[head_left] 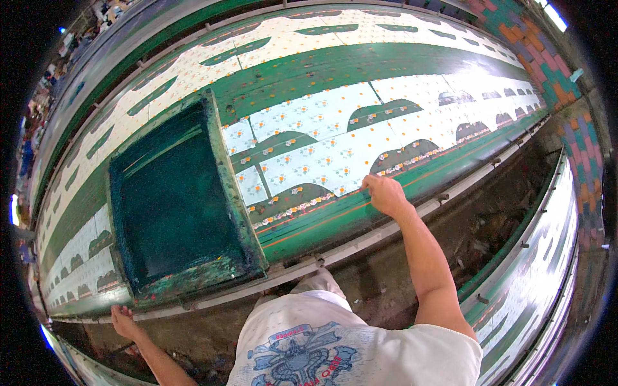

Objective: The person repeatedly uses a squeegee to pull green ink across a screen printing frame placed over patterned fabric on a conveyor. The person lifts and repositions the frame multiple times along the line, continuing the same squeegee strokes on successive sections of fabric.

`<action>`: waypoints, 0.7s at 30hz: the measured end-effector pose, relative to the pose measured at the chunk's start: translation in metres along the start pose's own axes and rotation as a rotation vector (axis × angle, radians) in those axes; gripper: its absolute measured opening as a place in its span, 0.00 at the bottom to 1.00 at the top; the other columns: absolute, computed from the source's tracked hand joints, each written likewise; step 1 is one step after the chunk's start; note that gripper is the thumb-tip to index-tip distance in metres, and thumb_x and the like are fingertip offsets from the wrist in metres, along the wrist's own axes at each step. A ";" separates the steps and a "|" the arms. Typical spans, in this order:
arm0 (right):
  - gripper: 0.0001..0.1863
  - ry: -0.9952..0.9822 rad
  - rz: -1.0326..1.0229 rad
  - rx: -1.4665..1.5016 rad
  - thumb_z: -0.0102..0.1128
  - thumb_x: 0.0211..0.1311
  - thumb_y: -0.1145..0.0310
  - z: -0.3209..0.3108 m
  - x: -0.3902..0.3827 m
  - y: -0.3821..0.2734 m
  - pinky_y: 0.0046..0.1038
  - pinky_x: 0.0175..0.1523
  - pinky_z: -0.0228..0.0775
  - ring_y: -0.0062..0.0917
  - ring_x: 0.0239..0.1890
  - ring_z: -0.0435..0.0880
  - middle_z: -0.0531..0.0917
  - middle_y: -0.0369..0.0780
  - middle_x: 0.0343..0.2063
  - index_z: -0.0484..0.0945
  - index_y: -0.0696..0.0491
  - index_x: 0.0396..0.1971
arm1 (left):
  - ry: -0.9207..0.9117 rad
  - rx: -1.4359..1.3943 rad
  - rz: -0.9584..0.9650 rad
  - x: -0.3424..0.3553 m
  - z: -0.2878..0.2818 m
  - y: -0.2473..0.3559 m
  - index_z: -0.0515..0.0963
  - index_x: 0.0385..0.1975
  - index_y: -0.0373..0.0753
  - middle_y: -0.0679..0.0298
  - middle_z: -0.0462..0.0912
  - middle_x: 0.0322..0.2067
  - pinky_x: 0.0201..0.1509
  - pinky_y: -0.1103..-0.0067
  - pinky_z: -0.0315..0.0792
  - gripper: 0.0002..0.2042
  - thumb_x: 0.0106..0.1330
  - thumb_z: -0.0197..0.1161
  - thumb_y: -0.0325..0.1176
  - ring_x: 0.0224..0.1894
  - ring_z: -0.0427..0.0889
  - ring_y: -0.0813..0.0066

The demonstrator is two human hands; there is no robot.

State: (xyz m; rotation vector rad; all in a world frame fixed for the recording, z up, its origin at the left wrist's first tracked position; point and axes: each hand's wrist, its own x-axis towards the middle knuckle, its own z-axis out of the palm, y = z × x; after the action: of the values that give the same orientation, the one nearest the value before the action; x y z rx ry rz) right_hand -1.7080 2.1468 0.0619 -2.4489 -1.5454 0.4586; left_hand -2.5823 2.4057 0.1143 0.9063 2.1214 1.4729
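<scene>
A large screen-printing frame (174, 199) with dark green mesh and stained, paint-crusted edges lies on the long green table, left of my middle. To its right, pale blue cut fabric pieces (322, 157) with orange flower prints lie flat. My right hand (387, 196) is over the near edge of this fabric, thumb and fingers pinched together. Whether cloth is between the fingertips cannot be made out. My left hand (125, 323) is at the table's near edge, by the frame's near left corner, its fingers curled; what they hold, if anything, is hidden.
A metal rail (412, 222) with stops runs along the near edge of the green table (283, 71). Cream printed fabric (309, 29) lies along the far side. Behind me, past a dark littered gap, stands another table (528, 309). Coloured paving (547, 58) shows at right.
</scene>
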 end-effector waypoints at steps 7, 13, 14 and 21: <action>0.18 -0.012 -0.016 -0.208 0.66 0.61 0.75 0.026 -0.009 -0.030 0.47 0.49 0.84 0.48 0.45 0.91 0.89 0.45 0.43 0.86 0.48 0.51 | -0.017 0.015 0.031 -0.033 0.017 0.027 0.81 0.69 0.35 0.59 0.87 0.55 0.50 0.73 0.82 0.21 0.83 0.63 0.39 0.49 0.87 0.71; 0.20 0.264 0.001 0.089 0.64 0.58 0.78 0.035 -0.039 -0.085 0.47 0.52 0.82 0.46 0.49 0.88 0.87 0.46 0.44 0.85 0.51 0.52 | -0.011 0.008 0.093 0.048 -0.025 -0.029 0.84 0.61 0.32 0.60 0.88 0.51 0.50 0.72 0.81 0.18 0.82 0.67 0.40 0.47 0.87 0.71; 0.21 0.256 0.021 0.160 0.62 0.58 0.79 0.035 -0.049 -0.098 0.47 0.52 0.82 0.46 0.48 0.88 0.86 0.46 0.44 0.85 0.51 0.53 | -0.051 0.258 0.092 0.035 0.008 -0.012 0.86 0.54 0.31 0.60 0.89 0.47 0.52 0.70 0.82 0.17 0.81 0.68 0.41 0.47 0.88 0.69; 0.27 -0.041 0.221 0.906 0.67 0.75 0.65 0.102 -0.071 -0.233 0.38 0.55 0.80 0.32 0.51 0.85 0.86 0.42 0.57 0.79 0.48 0.71 | -0.175 0.527 0.403 0.097 0.097 -0.015 0.85 0.42 0.29 0.53 0.90 0.41 0.53 0.62 0.77 0.17 0.79 0.66 0.42 0.46 0.87 0.51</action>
State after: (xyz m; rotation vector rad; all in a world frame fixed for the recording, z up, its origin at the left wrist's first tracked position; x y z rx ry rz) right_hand -1.9697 2.1835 0.0565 -1.8694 -0.7829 0.9864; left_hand -2.5922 2.5353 0.0687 1.6669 2.3215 0.9414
